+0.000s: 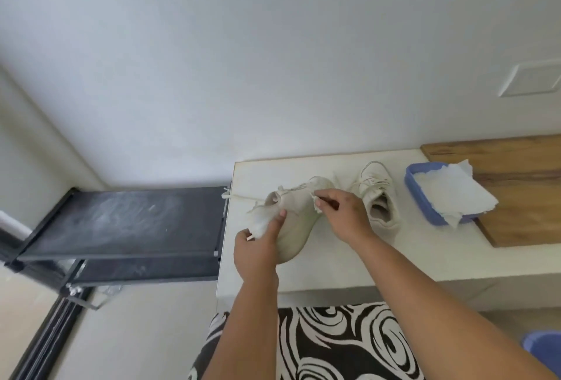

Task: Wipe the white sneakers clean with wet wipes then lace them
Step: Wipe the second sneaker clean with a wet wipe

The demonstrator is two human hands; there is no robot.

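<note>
Near edge: black-and-white swirl-patterned fabric (340,346) below the person's forearms, closest to the viewer.
Left hand (258,247): fingers curled round a crumpled white wet wipe (261,225), pressing it against the near shoe's side; it likely steadies the shoe as well.
Right hand (346,215): fingertips pinch a bit of white material, lace or wipe, I cannot tell which, at the shoe's upper.
Near shoe: white fabric sneaker (296,225) on the pale stone counter (394,261), at its left end, a loose lace (239,196) trailing left over the edge.
Second sneaker (379,197): just right of the hands, upright, partly laced, apparently waiting its turn.
Supply: blue plastic tray of white wipes (446,194), further right, on a wooden board (522,191), within reach.
Far left: dusty black metal rack (121,222), lower than the counter.
Far: plain white wall (273,61).
</note>
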